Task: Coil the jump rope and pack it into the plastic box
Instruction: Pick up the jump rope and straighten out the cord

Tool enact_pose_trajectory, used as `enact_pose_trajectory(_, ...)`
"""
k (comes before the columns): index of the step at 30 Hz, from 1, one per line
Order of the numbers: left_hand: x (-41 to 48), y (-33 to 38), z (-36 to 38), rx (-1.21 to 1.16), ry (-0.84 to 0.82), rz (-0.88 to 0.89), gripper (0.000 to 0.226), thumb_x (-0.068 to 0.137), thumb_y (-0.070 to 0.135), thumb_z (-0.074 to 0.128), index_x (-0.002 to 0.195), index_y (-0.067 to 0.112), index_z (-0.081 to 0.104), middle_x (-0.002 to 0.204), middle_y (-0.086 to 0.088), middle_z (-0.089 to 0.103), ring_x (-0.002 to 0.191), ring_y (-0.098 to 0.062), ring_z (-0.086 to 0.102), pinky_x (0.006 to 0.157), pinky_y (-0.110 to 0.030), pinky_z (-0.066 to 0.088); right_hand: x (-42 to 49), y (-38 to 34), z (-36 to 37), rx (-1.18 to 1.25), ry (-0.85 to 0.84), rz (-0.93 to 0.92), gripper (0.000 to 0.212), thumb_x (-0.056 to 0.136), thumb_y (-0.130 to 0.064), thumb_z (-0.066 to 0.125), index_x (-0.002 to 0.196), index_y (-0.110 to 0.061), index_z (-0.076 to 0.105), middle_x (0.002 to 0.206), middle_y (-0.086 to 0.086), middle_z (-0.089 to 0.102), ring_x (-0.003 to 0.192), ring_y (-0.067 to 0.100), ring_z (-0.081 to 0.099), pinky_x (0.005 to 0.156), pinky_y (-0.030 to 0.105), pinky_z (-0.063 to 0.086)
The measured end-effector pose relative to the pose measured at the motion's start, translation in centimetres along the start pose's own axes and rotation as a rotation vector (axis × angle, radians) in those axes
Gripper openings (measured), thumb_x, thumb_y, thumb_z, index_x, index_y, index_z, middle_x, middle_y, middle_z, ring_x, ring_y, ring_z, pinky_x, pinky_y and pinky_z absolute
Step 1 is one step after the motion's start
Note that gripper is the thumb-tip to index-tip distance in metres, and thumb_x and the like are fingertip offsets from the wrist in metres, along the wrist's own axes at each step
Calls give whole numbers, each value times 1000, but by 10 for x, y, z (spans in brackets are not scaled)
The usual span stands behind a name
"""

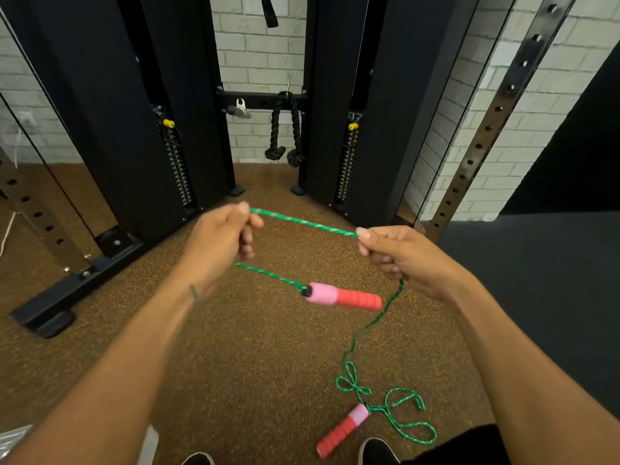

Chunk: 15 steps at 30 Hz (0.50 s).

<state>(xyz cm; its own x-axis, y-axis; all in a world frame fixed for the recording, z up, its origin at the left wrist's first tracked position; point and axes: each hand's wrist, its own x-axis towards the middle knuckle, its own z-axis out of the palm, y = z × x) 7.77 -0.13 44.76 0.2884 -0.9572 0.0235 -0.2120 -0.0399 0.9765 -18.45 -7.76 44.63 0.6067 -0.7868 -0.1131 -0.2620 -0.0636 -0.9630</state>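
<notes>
Hands, left hand [221,243] and right hand [402,256], stretch unlabelled green jump rope [303,222]

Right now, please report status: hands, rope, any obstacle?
Left hand and right hand both grip green rope, taut between. One handle hangs, other handle on floor. Nothing blocking.

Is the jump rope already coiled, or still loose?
Still loose: the left hand and right hand stretch one span; the rest lies tangled on the floor.

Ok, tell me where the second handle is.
In the head view, lower right: the second handle lies on the brown floor beside the shoe, amid loose green rope.
</notes>
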Motion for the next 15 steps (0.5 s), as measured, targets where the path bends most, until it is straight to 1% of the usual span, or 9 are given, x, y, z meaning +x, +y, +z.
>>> enact_pose_trajectory(2,-1,-9,-9,382,-148,18,40,97,19,55,136,28,50,122,2,61,108,-15,60,91,-35,51,0,-4,9,1,-42,1,34,93,-47,53,73,-21,63,54,-11,39,48,7,27,48,22,20)
enact_pose_trajectory(4,-10,-8,8,370,-386,109,64,91,24,63,146,39,34,144,8,49,130,-14,49,105,-40,44,3,-11,29,-51,-129,-24,34,96,-45,52,75,-22,63,55,-13,40,48,6,27,47,22,20)
enact_pose_trajectory(5,-16,-6,21,320,-479,179,60,91,28,63,143,40,37,141,11,53,127,-10,52,103,-38,45,5,-13,38,-67,-168,-45,33,96,-44,52,75,-22,64,54,-13,41,47,6,28,47,21,20)
enact_pose_trajectory(7,-20,-5,37,259,-513,275,28,94,33,56,122,34,60,98,15,71,89,-9,68,80,-35,54,6,-19,40,38,-134,-75,32,95,-41,54,72,-22,64,52,-12,41,43,5,29,43,18,19)
enact_pose_trajectory(8,-17,-4,35,210,-443,269,21,96,34,52,109,28,67,72,15,65,67,-12,62,67,-35,52,4,-22,31,181,-78,-77,32,94,-40,55,70,-20,63,51,-11,40,40,4,29,40,18,19)
enact_pose_trajectory(10,-1,-13,16,105,-184,190,29,98,37,48,99,22,73,53,14,49,54,-11,48,58,-30,47,-6,-26,0,542,-24,-126,35,99,-37,49,70,-19,58,51,-11,37,37,2,32,36,15,21)
enact_pose_trajectory(12,11,-30,-11,132,28,46,30,101,34,46,99,17,71,56,14,51,53,-7,51,63,-30,56,-17,-29,-24,787,-35,-224,38,104,-37,40,74,-20,55,49,-11,39,35,0,33,34,13,22)
enact_pose_trajectory(13,15,-41,-21,329,24,-43,26,101,30,46,102,17,69,65,9,59,59,-8,58,72,-36,59,-20,-30,-30,838,-40,-259,37,104,-38,38,76,-20,55,48,-11,39,34,1,32,35,13,21)
enact_pose_trajectory(15,7,-54,-25,766,-220,-239,36,100,25,51,135,17,53,112,-6,67,99,-18,66,94,-38,53,-22,-36,-26,814,-38,-257,36,104,-39,38,78,-21,55,49,-11,36,34,0,29,34,14,19)
